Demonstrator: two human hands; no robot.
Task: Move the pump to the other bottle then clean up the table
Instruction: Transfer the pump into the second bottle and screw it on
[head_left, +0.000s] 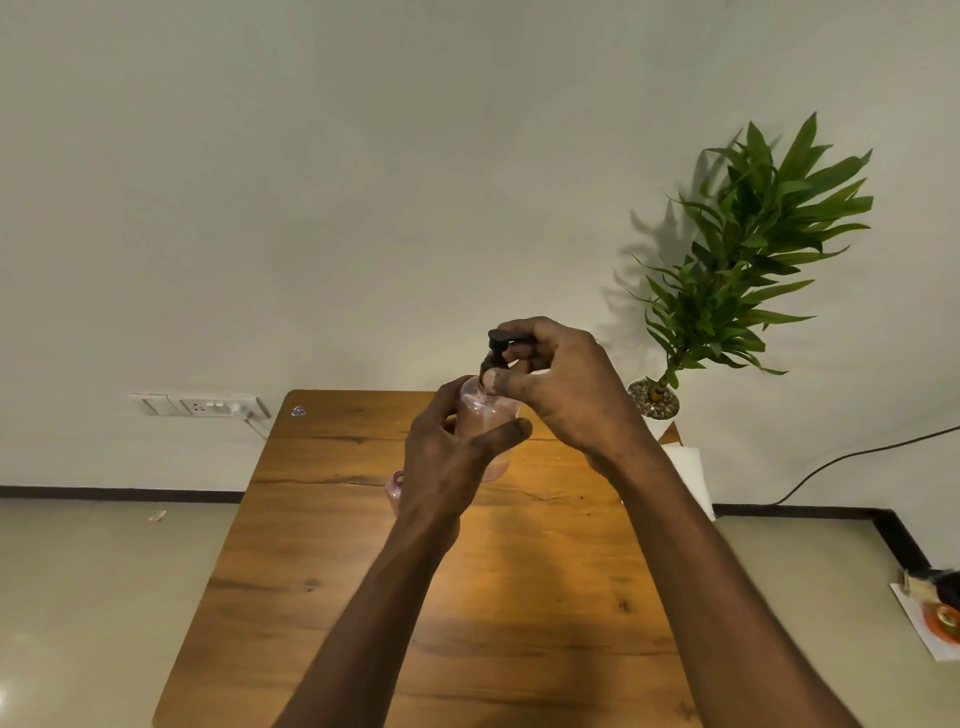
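Steadying the bottle (485, 421) above the table (363, 571) with fingers and thumb wrapped round it, the left hand (447, 462) braces it so the right hand (561, 384), pinching the pump (506, 345) at its neck, can likely twist it

Wooden table (322, 571), pink bottle (394, 488) perhaps resting there, white paper (691, 467)

At your two o'clock, a leafy potted plant (748, 249) stands against the wall. At ten o'clock you have a wall socket panel (200, 405) with a cord. A black cable (852, 456) trails along the wall at three o'clock.
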